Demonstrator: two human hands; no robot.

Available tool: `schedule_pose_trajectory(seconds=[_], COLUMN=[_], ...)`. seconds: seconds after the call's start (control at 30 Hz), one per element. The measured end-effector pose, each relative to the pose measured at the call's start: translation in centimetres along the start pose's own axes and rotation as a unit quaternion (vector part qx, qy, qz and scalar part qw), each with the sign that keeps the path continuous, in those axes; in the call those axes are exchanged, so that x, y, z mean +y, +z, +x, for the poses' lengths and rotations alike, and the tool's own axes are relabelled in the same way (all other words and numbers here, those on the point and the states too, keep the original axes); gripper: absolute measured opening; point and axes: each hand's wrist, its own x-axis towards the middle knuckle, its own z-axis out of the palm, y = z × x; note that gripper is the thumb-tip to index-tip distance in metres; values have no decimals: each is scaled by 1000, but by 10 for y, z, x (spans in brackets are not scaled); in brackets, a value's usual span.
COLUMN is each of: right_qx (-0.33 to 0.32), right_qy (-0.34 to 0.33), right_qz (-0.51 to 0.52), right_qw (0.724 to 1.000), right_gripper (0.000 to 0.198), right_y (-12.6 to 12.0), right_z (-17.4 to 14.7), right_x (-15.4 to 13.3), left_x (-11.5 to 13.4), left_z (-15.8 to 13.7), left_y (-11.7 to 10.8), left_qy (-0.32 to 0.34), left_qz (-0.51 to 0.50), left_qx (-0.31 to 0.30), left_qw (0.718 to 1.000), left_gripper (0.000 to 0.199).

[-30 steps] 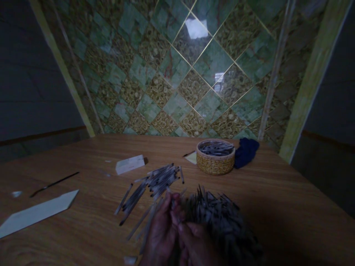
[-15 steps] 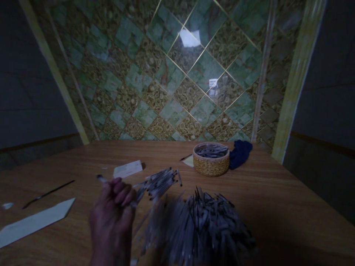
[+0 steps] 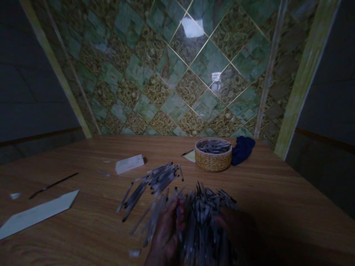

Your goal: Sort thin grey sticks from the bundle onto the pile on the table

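Note:
A big heap of slim, pale, pen-like sticks (image 3: 203,218) with dark ends lies in front of me. At its left side my left hand (image 3: 168,229) is closed around one pen-like stick (image 3: 178,212), held nearly upright with its dark end up. On the heap's right side, in deep shadow, my right hand (image 3: 235,225) has its fingers against the sticks; its grip is too dark to make out. Beyond the left hand lies a smaller group of similar sticks (image 3: 163,177), and several more sticks (image 3: 134,199) lie slanted on the wooden table (image 3: 91,221).
A round woven basket (image 3: 213,161) full of similar sticks stands farther back, beside a dark blue cloth (image 3: 243,149) and a yellowish paper (image 3: 190,156). Leftward are a white box (image 3: 129,164), a thin dark rod (image 3: 54,185) and a long pale strip (image 3: 39,213). A tiled wall (image 3: 177,81) rises behind.
My left hand has moved right, from the smaller group to the big heap. My right hand now shows at the heap's right side. Slanted sticks at left are uncovered.

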Motion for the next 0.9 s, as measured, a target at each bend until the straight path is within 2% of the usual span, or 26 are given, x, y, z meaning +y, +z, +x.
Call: schedule_pose_trajectory(seconds=[0.13, 0.23, 0.37, 0.43, 0.6, 0.67, 0.83, 0.9], right_qx=[36, 36, 31, 22, -80, -111, -166, -191], right_qy=[20, 7, -45, -48, -9, -11, -35, -46], right_qz=[22, 98, 242, 300, 445, 483, 508, 545], right_qw=[999, 995, 969, 952, 892, 869, 845, 815], right_gripper=[31, 34, 35, 37, 40, 41, 39, 38], right_y=[-7, -14, -16, -13, -4, -1, 0, -1], right_z=[8, 12, 19, 22, 24, 22, 18, 17], right_x=[5, 11, 9, 4, -10, -11, -3, -1], left_x=[-18, -27, -33, -34, -37, -39, -42, -42], left_z=[3, 0, -8, -10, -6, -5, -5, -6], left_y=[1, 4, 9, 9, 2, -2, -7, -8], left_qy=[-40, -51, -50, -57, -96, -108, -108, -98], left_qz=[81, 123, 156, 172, 216, 218, 209, 220], left_qx=[-26, -73, -127, -147, -221, -231, -243, -246], left_qw=[996, 988, 978, 972, 946, 942, 941, 939], left_gripper=[24, 28, 32, 37, 47, 49, 50, 50])
